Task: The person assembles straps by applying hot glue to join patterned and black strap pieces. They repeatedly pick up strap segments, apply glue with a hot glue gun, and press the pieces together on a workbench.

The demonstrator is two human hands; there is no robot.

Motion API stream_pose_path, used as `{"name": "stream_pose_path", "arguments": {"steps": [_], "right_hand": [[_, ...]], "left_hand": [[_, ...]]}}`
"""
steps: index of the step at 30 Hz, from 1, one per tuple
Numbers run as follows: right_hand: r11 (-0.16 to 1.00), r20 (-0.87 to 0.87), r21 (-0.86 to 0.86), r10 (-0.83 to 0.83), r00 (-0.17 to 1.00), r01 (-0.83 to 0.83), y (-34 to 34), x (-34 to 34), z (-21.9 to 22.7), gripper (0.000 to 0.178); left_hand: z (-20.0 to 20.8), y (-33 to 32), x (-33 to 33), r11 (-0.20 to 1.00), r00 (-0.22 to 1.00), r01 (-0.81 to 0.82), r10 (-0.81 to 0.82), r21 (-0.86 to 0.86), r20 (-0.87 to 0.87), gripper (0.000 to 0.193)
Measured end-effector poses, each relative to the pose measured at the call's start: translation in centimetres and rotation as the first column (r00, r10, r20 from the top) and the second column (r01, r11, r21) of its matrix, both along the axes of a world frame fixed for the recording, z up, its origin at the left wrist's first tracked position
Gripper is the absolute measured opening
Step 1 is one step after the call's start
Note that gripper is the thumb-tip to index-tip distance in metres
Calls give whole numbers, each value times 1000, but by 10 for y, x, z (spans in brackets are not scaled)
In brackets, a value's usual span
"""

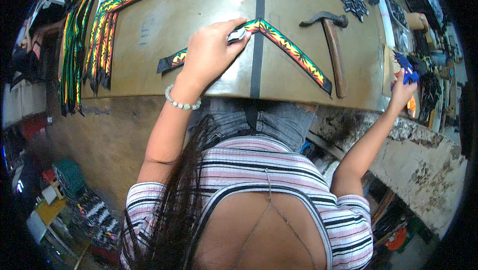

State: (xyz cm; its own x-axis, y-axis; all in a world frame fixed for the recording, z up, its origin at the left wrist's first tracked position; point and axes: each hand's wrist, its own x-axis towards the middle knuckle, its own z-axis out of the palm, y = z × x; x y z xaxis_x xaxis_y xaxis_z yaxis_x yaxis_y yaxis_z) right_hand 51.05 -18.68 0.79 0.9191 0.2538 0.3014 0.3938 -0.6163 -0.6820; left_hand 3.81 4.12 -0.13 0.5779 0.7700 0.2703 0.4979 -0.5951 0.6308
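A strap (294,50) with a green, yellow, red and black leaf pattern lies bent across the work table, its corner pointing away from me. My left hand (213,46) is closed over its left arm near the bend, thumb and fingers pinched together. A small white-and-grey piece (237,34) shows between those fingers; its kind is unclear. At the table's right edge my right hand (402,91) is closed on a blue object (409,71), too small and partly covered to name. A dark flat band (256,73) runs under the strap, from the near edge toward the far side.
A wooden-handled hammer (333,51) lies right of the strap. Several similar straps (102,41) lie at the left, some hanging over the near edge. Small dark metal-looking pieces (351,0) are heaped at the far right. Tools and clutter crowd the right side.
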Motion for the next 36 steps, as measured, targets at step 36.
{"name": "stream_pose_path", "arguments": {"steps": [36], "right_hand": [[413,-79,-68,905,417,-908,113,-249,36,51]], "left_hand": [[-4,0,1,999,1000,-26,27,22,-3,27]]}}
